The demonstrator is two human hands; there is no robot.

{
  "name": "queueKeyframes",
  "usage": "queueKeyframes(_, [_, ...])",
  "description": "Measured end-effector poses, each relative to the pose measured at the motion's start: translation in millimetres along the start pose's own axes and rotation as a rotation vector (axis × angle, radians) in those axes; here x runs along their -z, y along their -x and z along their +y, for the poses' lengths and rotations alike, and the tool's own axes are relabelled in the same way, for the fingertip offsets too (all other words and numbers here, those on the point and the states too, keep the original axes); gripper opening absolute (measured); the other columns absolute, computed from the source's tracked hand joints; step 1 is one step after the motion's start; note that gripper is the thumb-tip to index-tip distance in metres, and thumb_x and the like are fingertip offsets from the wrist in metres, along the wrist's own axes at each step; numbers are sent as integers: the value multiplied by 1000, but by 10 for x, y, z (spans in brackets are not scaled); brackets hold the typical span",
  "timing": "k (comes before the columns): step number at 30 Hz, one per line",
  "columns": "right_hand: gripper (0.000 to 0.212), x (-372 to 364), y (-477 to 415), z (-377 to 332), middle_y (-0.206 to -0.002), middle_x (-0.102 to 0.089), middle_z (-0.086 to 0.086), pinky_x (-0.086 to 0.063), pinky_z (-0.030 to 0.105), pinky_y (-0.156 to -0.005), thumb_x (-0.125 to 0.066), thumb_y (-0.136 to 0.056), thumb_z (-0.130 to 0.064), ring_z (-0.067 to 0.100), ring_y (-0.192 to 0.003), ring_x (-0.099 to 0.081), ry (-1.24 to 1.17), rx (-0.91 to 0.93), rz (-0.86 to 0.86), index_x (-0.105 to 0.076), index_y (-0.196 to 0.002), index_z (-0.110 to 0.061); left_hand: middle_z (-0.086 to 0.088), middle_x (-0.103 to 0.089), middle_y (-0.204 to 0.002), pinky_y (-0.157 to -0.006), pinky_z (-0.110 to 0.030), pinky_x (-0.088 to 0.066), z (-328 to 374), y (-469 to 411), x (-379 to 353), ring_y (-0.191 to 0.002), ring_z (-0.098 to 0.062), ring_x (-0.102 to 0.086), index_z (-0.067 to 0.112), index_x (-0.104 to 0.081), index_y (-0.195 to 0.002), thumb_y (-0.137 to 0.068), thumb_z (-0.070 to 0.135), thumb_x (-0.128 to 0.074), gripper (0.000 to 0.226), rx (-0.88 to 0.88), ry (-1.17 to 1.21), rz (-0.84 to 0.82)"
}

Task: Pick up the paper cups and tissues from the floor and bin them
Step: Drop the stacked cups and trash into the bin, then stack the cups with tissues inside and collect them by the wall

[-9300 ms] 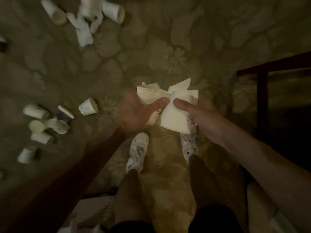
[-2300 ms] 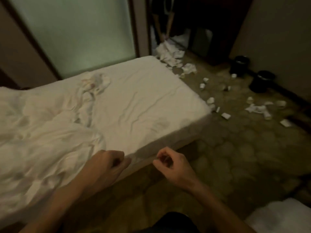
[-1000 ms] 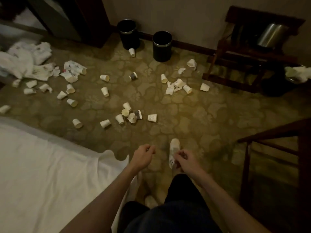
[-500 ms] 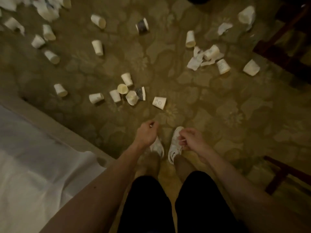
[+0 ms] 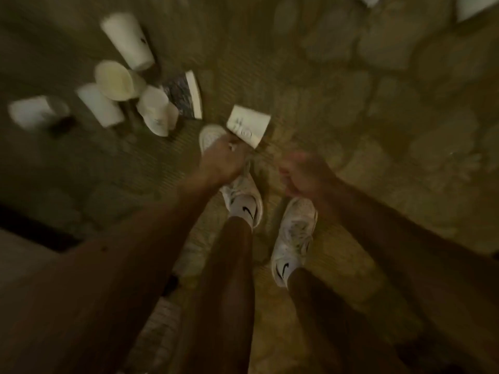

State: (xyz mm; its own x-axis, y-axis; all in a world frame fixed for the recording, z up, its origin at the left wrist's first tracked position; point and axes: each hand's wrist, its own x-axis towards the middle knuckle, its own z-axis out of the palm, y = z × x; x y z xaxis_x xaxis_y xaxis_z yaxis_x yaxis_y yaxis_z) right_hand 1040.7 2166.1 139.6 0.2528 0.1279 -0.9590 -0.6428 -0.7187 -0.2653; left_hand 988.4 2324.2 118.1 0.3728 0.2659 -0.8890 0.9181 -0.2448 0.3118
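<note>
Blurred, dim view down onto patterned carpet [image 5: 351, 103]. Left hand [image 5: 221, 160] at frame centre, reaching toward a lone paper cup [image 5: 248, 125] lying on its side just above it; touching or not, cannot tell, nor whether fingers are apart or together. Right hand [image 5: 305, 171] right of centre, fingers curled inward, seemingly holding nothing. Cluster of 6 cups [image 5: 135, 85] in the upper left, on their sides, some touching. 2 white sneakers [image 5: 294, 238] below the hands. Pale scraps, perhaps tissues [image 5: 469, 6], at the upper right edge.
</note>
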Motion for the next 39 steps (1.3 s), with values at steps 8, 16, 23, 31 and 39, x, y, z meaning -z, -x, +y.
queueKeyframes(8, [77,-196,-1230,-86,-144,-49,4,-49,27,-76,-69,-89,-36,16,-112,-57,-65,-4,143,-28,-153,-21,-5,-59,-131,-93,-33,-48,-268,-1034,-237,-116,-20,-57,14,-44,-140,-94,31,-62,52,-33,41,89])
queueKeyframes(16, [54,-235,-1387,-128,-134,-55,0,-55,33,-87,-61,-96,-28,14,-108,-60,-93,50,116,-42,-146,-19,-2,-65,-116,-82,-45,-61,-209,-1125,-281,-100,-20,-69,24,-41,-129,-89,37,-70,51,-20,390,31])
queueKeyframes(23, [24,25,-770,-547,-96,-63,-11,-52,17,-60,-65,-94,-29,4,-83,-64,-184,48,45,-59,-116,-20,2,-62,-109,-77,-35,-61,243,-662,181,-96,-14,-67,23,-38,-137,-80,48,-78,73,-49,385,-38])
queueKeyframes(31, [52,637,182,-1550,-107,-73,8,-55,54,-90,-86,-71,-27,29,-103,-70,-167,86,-85,-58,-114,-18,1,-73,-107,-85,-44,-60,1243,-133,1100,-97,-16,-72,23,-64,-114,-69,54,-83,58,-83,353,-242])
queueKeyframes(39, [48,1482,649,-2101,-109,-75,3,-57,32,-88,-80,-78,-12,15,-100,-72,-334,190,-160,-63,-123,-13,0,-76,-101,-88,-47,-59,2514,96,1408,-94,-17,-74,18,-70,-114,-56,58,-87,72,-237,148,-373])
